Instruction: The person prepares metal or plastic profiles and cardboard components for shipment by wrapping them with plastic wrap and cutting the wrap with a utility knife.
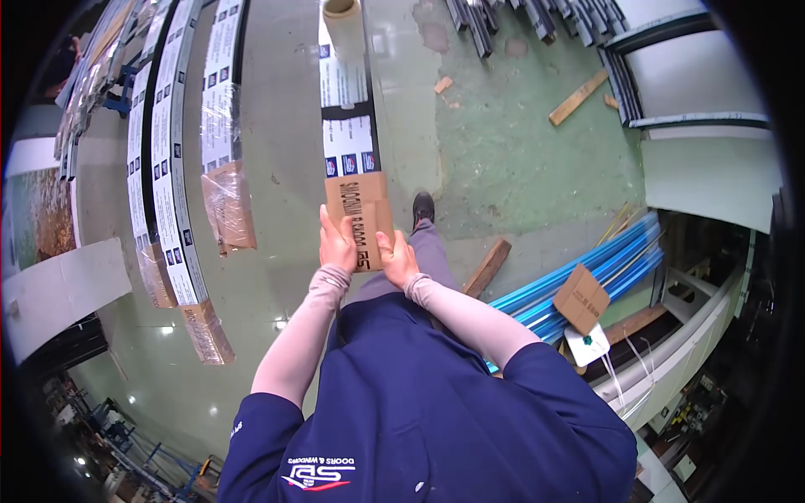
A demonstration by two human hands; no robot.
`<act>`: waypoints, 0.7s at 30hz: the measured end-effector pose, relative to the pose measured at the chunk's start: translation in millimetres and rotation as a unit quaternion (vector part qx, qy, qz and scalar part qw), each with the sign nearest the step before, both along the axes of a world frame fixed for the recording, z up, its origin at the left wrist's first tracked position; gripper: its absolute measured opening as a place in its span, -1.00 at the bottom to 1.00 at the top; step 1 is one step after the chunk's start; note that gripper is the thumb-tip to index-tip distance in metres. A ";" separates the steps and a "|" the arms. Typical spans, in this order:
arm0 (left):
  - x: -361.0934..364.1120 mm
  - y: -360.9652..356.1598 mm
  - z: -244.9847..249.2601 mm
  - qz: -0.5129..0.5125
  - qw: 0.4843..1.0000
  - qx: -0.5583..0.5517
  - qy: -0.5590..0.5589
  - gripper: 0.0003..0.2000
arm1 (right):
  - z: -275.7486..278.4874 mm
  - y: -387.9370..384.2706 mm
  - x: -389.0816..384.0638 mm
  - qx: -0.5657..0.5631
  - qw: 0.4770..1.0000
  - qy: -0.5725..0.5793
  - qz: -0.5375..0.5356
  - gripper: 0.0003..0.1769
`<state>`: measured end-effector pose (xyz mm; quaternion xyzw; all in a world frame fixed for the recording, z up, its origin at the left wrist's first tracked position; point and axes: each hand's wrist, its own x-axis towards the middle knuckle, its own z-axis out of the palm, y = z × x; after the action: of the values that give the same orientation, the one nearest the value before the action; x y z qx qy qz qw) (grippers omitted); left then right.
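One cardboard sleeve (pixel 359 197), around the near end of a long labelled bundle (pixel 345 134). One left hand (pixel 338 243), fingers close together along the sleeve's left side. One right hand (pixel 398 259), fingers curled at its right side, thumb on top. One roll (pixel 344 32), farther along the bundle. Blue strips (pixel 537 295), right.
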<state>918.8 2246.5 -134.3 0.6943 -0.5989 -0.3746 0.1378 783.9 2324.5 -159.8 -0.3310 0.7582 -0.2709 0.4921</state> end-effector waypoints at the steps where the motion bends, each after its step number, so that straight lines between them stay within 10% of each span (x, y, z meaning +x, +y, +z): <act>1: -4.9 2.1 5.2 -0.006 0.999 0.018 -0.034 -0.18 | -2.5 2.0 0.2 0.014 1.000 0.020 0.012 -0.20; 6: -45.4 8.4 37.9 -0.031 0.975 0.104 -0.193 0.49 | 0.9 -0.5 -8.5 0.051 0.991 0.079 0.098 -0.37; 21: -71.5 18.2 28.7 -0.001 0.964 0.036 -0.264 0.32 | 20.4 -109.8 -124.2 0.052 0.822 -0.038 0.566 -0.18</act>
<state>847.3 2264.7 -105.5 0.7726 -0.6005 -0.1996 -0.0507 659.8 2214.6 -139.4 -0.6656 0.4310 0.0826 0.6036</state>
